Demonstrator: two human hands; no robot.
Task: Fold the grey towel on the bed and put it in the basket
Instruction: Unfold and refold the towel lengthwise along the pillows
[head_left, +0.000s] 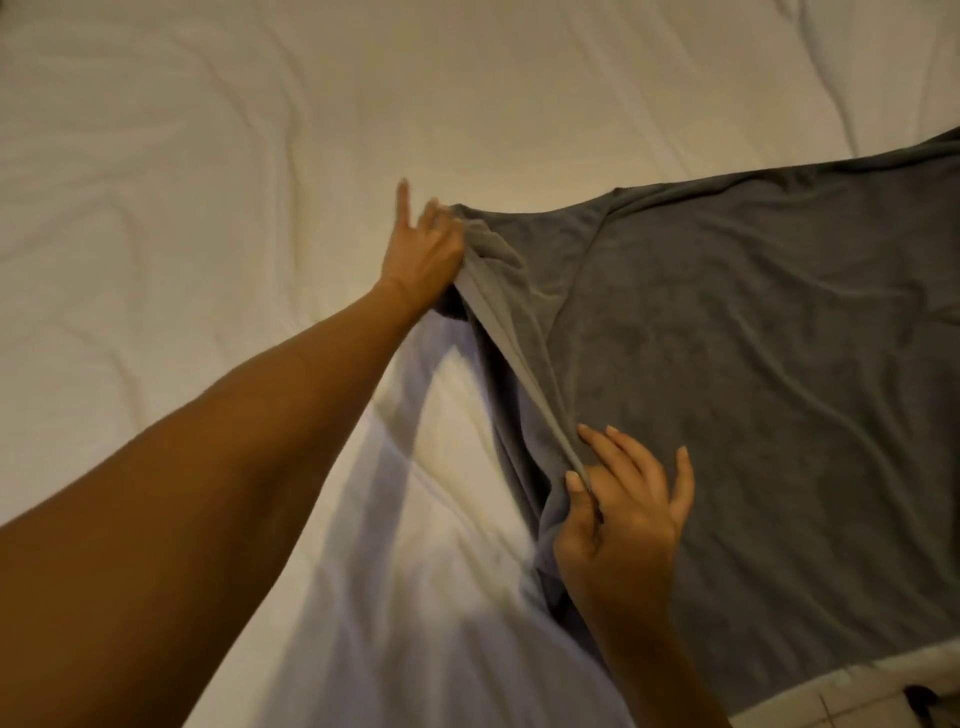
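- The left hand (423, 254) grips the far corner of the towel (753, 364): the cloth is bunched in its curled fingers and lifted off the bed (208, 182), while one finger sticks out straight.
- The right hand (621, 512) pinches the near part of the same edge between thumb and forefinger; its other fingers spread loosely over the cloth.
- Between the two hands the edge runs taut and raised, with a shadow on the sheet beneath it.
- The rest of the towel lies spread on the bed to the right, rumpled but mostly flat, and reaches toward the near side of the bed.
- By my judgement this is the first fold: the left edge is held at both ends, ready to be carried across.
- The next move calls for both hands to travel together to the right, keeping the edge tight, and to lay it square on the opposite edge.
- The risk I see is the far corner slipping from the bunched grip and skewing the fold.
- The towel's right side is cut off by the frame, so the edge to match is out of sight.
- The basket is not in view.
- At the bottom right a strip of tiled floor (841, 699) shows, with a dark thing I cannot make out.
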